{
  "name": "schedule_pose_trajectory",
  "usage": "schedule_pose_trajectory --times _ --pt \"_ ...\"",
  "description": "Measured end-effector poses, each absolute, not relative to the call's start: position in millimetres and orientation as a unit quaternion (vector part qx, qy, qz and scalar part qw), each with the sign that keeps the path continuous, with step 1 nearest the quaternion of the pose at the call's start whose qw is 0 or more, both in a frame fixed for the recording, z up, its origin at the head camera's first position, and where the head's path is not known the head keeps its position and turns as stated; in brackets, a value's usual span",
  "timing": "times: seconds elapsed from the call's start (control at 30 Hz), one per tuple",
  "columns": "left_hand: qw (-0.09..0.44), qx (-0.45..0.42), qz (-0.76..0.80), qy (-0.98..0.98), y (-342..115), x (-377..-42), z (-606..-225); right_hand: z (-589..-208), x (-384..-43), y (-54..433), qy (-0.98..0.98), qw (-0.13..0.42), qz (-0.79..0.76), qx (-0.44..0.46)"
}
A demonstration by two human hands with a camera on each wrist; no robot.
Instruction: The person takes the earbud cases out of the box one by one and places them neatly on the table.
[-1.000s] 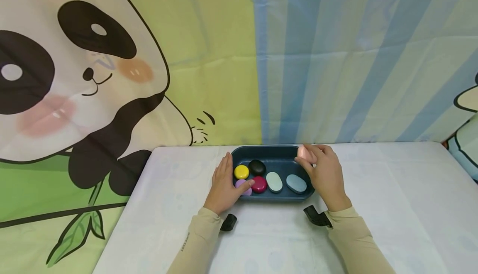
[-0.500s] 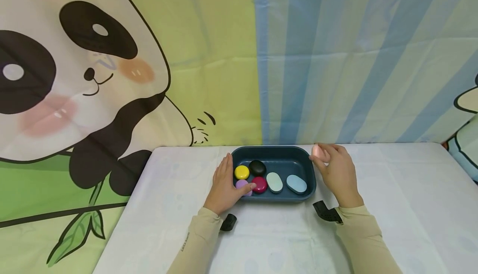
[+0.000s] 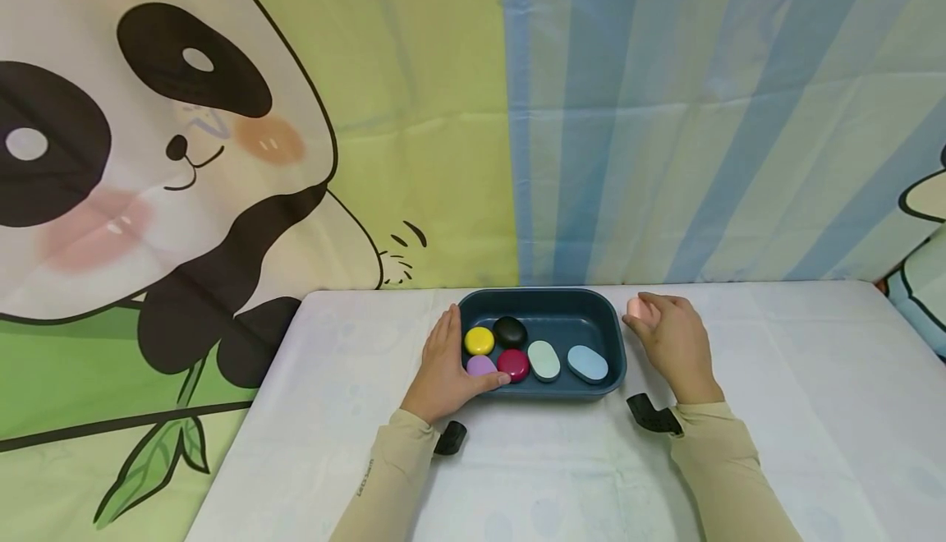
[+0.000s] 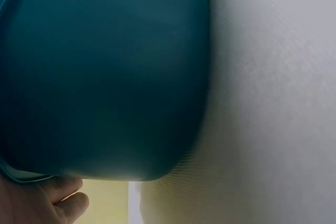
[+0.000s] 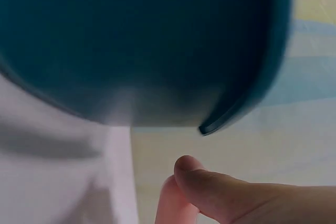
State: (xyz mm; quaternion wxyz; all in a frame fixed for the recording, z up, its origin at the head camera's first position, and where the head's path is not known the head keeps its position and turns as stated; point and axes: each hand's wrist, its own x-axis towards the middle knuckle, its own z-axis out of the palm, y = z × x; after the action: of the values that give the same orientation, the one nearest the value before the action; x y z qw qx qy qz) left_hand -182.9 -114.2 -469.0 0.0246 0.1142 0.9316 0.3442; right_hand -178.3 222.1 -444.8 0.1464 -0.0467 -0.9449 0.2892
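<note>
Dark blue oblong dish [image 3: 576,324], one pale pink rounded piece [image 3: 643,310] held outside it

Landmark: the dish, on a white-covered desk [image 3: 547,476].

Contents, left end of dish, farther row: glossy yellow round piece [image 3: 479,341]; glossy black round piece [image 3: 510,332], just beside it. Nearer row, left to right along the dish: lilac rounded piece [image 3: 481,364], partly hidden by a thumb; crimson round piece [image 3: 513,365]; pale mint oval piece [image 3: 544,361]; light blue oval piece [image 3: 587,364], nearest the dish's right end.

Right hand [image 3: 676,349]: just right of the dish; grip pinching the pink piece between thumb and fingers. Whether that piece touches the desk cannot be told.

Left hand [image 3: 447,369]: at the dish's left end, fingers straight along the outside, thumb over the near rim; grip not clenched, apparently steadying the dish.

Step in hand, as judged: handling the pink piece singly beside the dish, six others inside. Next move seems to call for a controlled loosening of the right grip over a settled spot, dish kept steady; early release could let the rounded piece roll.

Markings: small dark lettering on the beige left sleeve [image 3: 392,460], too small to read. No brand or label is legible on dish or pieces.
</note>
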Motion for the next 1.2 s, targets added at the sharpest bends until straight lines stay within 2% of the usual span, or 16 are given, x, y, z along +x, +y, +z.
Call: schedule_pose_trajectory --times 0.63,0.93,1.2 --pt "0.031 0.110 0.353 0.928 -115 -183 -472 -473 -187 230 -0.951 0.127 0.277 -0.059" --pt "0.028 0.116 0.359 0.926 -115 -183 -472 -475 -188 228 -0.955 0.094 0.270 -0.082" --pt "0.034 0.110 0.356 0.927 -115 -183 -471 -472 -188 228 -0.956 0.100 0.261 -0.085"
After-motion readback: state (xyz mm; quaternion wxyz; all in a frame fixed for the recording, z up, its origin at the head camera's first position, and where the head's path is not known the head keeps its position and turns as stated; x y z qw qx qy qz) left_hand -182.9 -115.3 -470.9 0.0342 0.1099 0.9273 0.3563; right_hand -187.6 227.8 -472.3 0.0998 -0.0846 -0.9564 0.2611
